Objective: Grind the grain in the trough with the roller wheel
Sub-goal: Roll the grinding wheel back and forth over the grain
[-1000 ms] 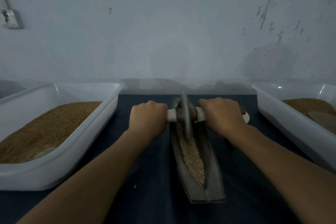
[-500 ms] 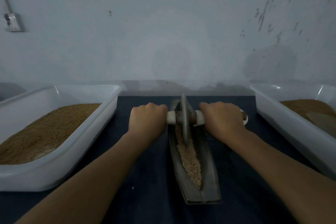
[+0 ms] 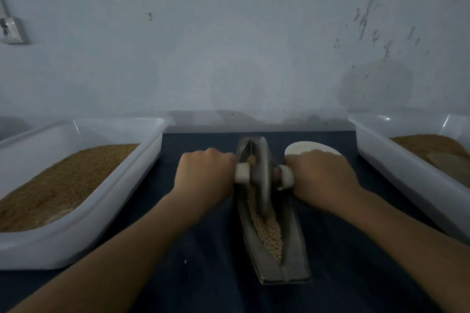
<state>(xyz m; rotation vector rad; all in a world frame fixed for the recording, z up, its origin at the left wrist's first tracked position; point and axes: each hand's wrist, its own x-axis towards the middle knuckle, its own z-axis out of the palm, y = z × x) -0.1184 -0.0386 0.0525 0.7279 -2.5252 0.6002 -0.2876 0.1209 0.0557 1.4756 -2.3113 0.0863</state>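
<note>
The roller wheel (image 3: 263, 175) stands upright in the trough (image 3: 292, 249); the left hand (image 3: 206, 175) and right hand (image 3: 320, 180) each grip a handle end, arms outstretched.

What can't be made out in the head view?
All head view.
handle: beyond its white ends, wrapped by the left hand and right hand.
grain beneath the roller wheel: hidden by it.
white round object behind the right hand: half covered, unidentifiable.
left tray, right tray: cut off by frame edges.
</note>
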